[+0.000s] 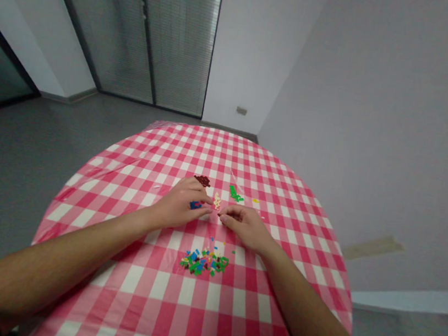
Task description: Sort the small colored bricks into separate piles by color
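My right hand (244,225) pinches a small dark red-brown piece (219,215) between thumb and fingers. My left hand (182,201) hovers over or rests on the cloth with thumb and fingers apart, and nothing shows between its tips. Under its palm side lies a small group of blue pieces (195,205), partly hidden by the fingers. Cream pieces (216,201) lie between the two hands. Just beyond the left hand is a cluster of dark red-brown pieces (203,180). Green pieces (236,193) lie past the right hand, with a few yellow pieces (255,201) beside them.
Nearer to me is a mixed heap of small coloured pieces (204,262), mostly green and blue. Everything lies on a round table with a red-and-white checked cloth (153,314). A wall (387,130) stands to the right, and glass panels with blinds (180,34) are behind.
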Demonstrator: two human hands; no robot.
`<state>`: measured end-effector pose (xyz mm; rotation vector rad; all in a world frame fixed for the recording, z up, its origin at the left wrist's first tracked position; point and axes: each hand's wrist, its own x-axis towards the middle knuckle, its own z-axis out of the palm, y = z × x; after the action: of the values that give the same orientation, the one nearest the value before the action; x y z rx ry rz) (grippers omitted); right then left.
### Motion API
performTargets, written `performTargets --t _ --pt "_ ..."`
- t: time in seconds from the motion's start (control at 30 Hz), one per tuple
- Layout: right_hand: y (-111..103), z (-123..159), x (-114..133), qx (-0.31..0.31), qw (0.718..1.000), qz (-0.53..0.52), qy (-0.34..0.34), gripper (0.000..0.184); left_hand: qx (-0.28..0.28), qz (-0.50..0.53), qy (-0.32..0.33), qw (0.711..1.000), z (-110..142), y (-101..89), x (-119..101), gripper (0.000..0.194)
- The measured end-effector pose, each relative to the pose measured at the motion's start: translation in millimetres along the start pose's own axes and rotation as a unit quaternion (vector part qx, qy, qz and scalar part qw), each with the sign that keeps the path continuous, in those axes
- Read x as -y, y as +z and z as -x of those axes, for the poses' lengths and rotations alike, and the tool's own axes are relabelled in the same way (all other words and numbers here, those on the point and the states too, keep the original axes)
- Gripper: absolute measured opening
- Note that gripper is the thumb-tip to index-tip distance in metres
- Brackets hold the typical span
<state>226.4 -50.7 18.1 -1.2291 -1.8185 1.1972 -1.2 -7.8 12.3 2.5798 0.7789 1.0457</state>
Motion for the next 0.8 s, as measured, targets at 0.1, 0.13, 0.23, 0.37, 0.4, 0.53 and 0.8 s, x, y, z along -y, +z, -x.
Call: performTargets --t 0.1,0.13,0.23,0.37,0.4,0.53,0.8 --pt "6.7 -2.4 -5.0 0.01 0.999 -0.03 0.007 0.018 -0.007 0.005 0.03 1.0 2.6 3.8 -8.8 0.014" --pt "8.8 -2.7 -6.0 0.015 0.999 -0.037 0.011 0.02 -0.003 0.004 0.034 0.999 3.2 5.0 -10.4 0.012" --pt "14.4 -3.3 -8.0 0.018 0.998 -0.052 0.029 0.022 0.008 0.003 0.039 0.999 3.8 7.4 -12.4 0.011" --pt "18.8 -4.1 -10.0 -0.012 0.998 -0.045 0.03 0.022 0.012 -0.008 0.019 1.0 3.5 7.6 -11.9 0.01" --pt "19.3 -4.2 -10.4 -0.021 0.999 -0.04 0.025 0.022 0.012 -0.009 0.008 1.0 3.3 7.5 -11.8 0.01" --pt "21.1 -4.3 -10.7 -0.051 0.999 -0.014 -0.003 0.02 0.029 0.019 -0.034 0.999 2.0 8.1 -14.2 0.012" --pt "22.2 -2.8 -7.2 -0.135 0.99 0.041 -0.013 0.018 -0.01 -0.033 -0.161 0.986 -4.3 -1.4 13.0 0.018"
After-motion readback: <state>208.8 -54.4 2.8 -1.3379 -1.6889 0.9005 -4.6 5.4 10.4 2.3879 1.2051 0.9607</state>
